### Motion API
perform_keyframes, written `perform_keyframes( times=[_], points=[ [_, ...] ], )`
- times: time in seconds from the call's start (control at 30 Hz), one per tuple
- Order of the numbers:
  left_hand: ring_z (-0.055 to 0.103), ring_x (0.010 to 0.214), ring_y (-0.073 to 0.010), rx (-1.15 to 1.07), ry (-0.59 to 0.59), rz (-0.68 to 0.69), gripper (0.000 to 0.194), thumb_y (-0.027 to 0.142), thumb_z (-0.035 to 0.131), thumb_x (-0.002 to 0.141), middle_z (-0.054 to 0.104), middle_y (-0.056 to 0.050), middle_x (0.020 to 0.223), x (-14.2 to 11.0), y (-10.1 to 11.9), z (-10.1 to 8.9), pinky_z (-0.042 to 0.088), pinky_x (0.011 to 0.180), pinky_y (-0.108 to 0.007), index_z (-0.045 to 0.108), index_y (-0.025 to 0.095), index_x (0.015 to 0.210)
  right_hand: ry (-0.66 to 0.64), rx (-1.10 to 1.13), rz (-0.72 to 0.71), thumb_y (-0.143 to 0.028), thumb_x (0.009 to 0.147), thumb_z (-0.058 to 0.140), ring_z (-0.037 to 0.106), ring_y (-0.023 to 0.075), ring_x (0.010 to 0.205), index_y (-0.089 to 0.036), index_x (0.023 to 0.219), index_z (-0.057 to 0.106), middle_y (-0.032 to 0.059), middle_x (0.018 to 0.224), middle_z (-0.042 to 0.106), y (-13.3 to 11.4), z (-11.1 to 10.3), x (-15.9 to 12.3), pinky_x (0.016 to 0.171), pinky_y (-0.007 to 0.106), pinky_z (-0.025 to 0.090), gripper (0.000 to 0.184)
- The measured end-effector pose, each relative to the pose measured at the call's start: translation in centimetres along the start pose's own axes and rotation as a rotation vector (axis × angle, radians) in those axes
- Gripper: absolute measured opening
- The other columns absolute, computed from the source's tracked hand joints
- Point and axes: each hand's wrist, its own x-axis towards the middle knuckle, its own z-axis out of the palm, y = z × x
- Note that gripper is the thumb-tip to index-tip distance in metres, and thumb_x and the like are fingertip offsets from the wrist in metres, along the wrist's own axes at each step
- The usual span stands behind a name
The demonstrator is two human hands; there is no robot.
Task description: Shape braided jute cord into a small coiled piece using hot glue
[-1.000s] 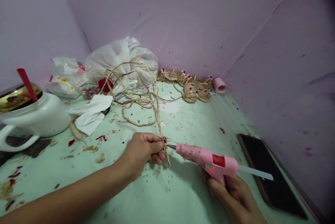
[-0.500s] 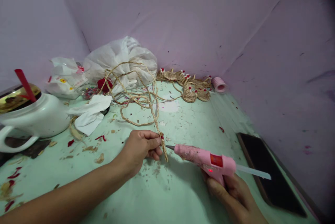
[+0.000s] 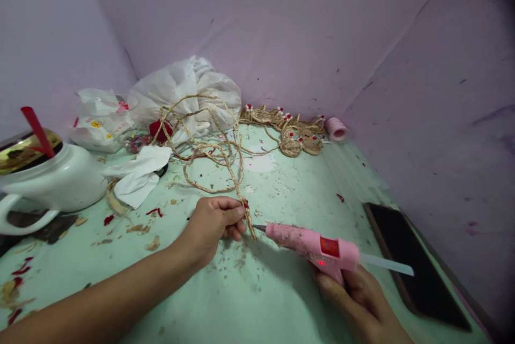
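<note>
Between thumb and fingers, my left hand (image 3: 217,223) pinches a braided straw cord (image 3: 249,223) near its end, where a small red piece shows. The cord's long length loops back over the table. My right hand (image 3: 358,301) is wrapped round the handle of a pink glue gun (image 3: 309,242), its small red light lit. A clear glue stick (image 3: 388,264) juts from the back of the gun. The metal nozzle points left and is at the cord's end, touching or very close to it. Part of my right-hand grip is hidden behind the gun.
A black phone (image 3: 414,263) lies at the right. Behind are coiled straw pieces with red and white beads (image 3: 292,143), a pink ribbon roll (image 3: 336,129) and a white plastic bag (image 3: 189,92). At left stand a white mug (image 3: 76,177) and crumpled tissue (image 3: 140,172); scraps litter the green table.
My left hand and the cord end have shifted slightly up and left. The glue gun has moved slightly left with them, its nozzle still at the cord.
</note>
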Motion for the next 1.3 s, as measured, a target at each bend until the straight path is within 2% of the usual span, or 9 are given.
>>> perform_keyframes(
  times=[0.13, 0.23, 0.47, 0.57, 0.67, 0.87, 1.07, 1.3],
  points=[
    [0.046, 0.035, -0.0071, -0.007, 0.014, 0.004, 0.010, 0.018, 0.065, 0.059, 0.057, -0.001, 0.043, 0.0, 0.2, 0.0, 0.038, 0.038, -0.017, 0.059, 0.009, 0.058, -0.029, 0.024, 0.027, -0.043, 0.082, 0.052, 0.056, 0.0282, 0.101, -0.024, 0.113, 0.061, 0.0087, 0.111, 0.064, -0.8, 0.1, 0.1, 0.090, 0.041, 0.042, 0.037],
    [0.047, 0.035, -0.0069, -0.010, 0.012, 0.016, 0.010, 0.018, 0.065, 0.060, 0.057, -0.001, 0.043, 0.1, 0.2, 0.0, 0.037, 0.038, -0.017, 0.059, 0.009, 0.058, -0.045, 0.025, 0.015, -0.045, 0.083, 0.051, 0.058, 0.0279, 0.096, -0.023, 0.111, 0.063, 0.0088, 0.108, 0.066, -1.2, 0.2, 0.2, 0.090, 0.043, 0.043, 0.038],
    [0.047, 0.035, -0.0071, -0.026, 0.025, 0.045, 0.012, 0.019, 0.066, 0.059, 0.057, -0.001, 0.044, 0.4, 0.1, -0.3, 0.037, 0.037, -0.017, 0.058, 0.010, 0.059, -0.049, -0.020, -0.005, -0.042, 0.081, 0.054, 0.060, 0.0288, 0.097, -0.024, 0.116, 0.061, 0.0087, 0.109, 0.066, -0.5, -0.3, 0.4, 0.084, 0.041, 0.048, 0.040],
    [0.047, 0.035, -0.0075, -0.032, 0.037, 0.055, 0.013, 0.020, 0.067, 0.058, 0.057, -0.001, 0.044, 0.5, 0.1, -0.4, 0.038, 0.037, -0.017, 0.059, 0.010, 0.060, -0.107, 0.012, -0.032, -0.041, 0.083, 0.052, 0.057, 0.0293, 0.103, -0.024, 0.119, 0.059, 0.0091, 0.114, 0.064, -0.4, -0.3, 0.5, 0.089, 0.042, 0.045, 0.041],
    [0.047, 0.036, -0.0075, -0.030, 0.031, 0.060, 0.013, 0.021, 0.067, 0.057, 0.057, -0.001, 0.044, 0.5, 0.2, -0.5, 0.038, 0.038, -0.017, 0.059, 0.010, 0.059, -0.104, 0.039, -0.024, -0.041, 0.084, 0.049, 0.055, 0.0290, 0.107, -0.024, 0.120, 0.058, 0.0092, 0.115, 0.064, -0.4, -0.2, 0.5, 0.094, 0.043, 0.041, 0.040],
    [0.046, 0.035, -0.0066, -0.030, 0.035, 0.062, 0.013, 0.020, 0.067, 0.058, 0.058, -0.001, 0.045, 0.5, 0.5, -0.6, 0.037, 0.037, -0.017, 0.059, 0.010, 0.058, -0.152, -0.001, -0.047, -0.042, 0.084, 0.049, 0.055, 0.0296, 0.108, -0.022, 0.113, 0.063, 0.0096, 0.111, 0.065, -0.7, -0.2, 0.6, 0.095, 0.042, 0.040, 0.038],
    [0.047, 0.036, -0.0067, -0.041, 0.046, 0.065, 0.012, 0.019, 0.067, 0.058, 0.057, -0.001, 0.044, 0.7, 0.7, -0.6, 0.037, 0.039, -0.018, 0.059, 0.010, 0.059, -0.074, 0.023, 0.004, -0.044, 0.081, 0.052, 0.060, 0.0288, 0.094, -0.024, 0.108, 0.066, 0.0082, 0.103, 0.068, -1.2, 0.0, 0.4, 0.088, 0.042, 0.045, 0.036],
    [0.047, 0.038, -0.0063, -0.035, 0.040, 0.085, 0.012, 0.020, 0.067, 0.059, 0.057, -0.001, 0.045, 0.8, 0.6, -0.7, 0.036, 0.039, -0.017, 0.060, 0.010, 0.060, -0.068, 0.053, -0.015, -0.041, 0.082, 0.052, 0.059, 0.0288, 0.096, -0.023, 0.113, 0.063, 0.0085, 0.106, 0.067, -0.5, 0.0, 0.3, 0.094, 0.044, 0.041, 0.038]
  ],
)
